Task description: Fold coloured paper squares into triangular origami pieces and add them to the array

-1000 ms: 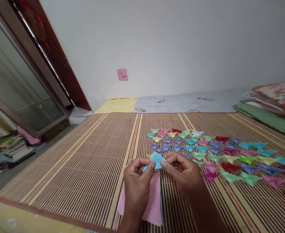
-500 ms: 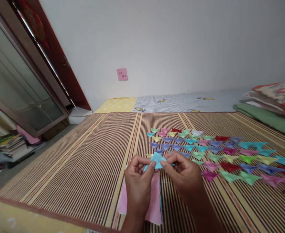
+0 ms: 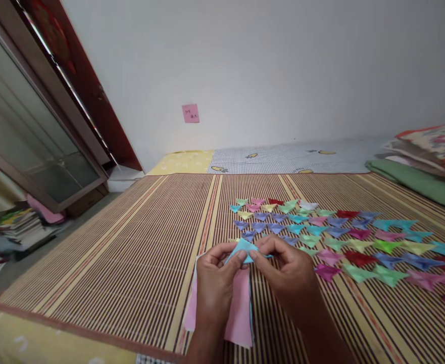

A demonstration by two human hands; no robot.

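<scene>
Fingers [image 3: 241,256] on both sides are pinching a light blue folded paper [image 3: 244,246], left hand [image 3: 216,278] on one end and right hand [image 3: 292,268] on the other, nearly meeting across its front. It's a bright sky blue, kinda matte, with a peak pointing away from the person and thin tips poking out sideways past the grip. Looks layered, but the fingers cover the lower part so I can't tell the full shape. It's held near the far end of some pink paper [image 3: 240,313], which has a bluish line down its right edge and is partly hidden by the left hand. The pink stuff lies on a striped mat [image 3: 131,263]. Off to the right and farther out are rows of folded paper pieces [image 3: 360,259], winged and pointy, in blues, greens, pinks, reds and yellows. Way back, a pink note [image 3: 190,113] is on the pale wall [image 3: 267,65].
</scene>
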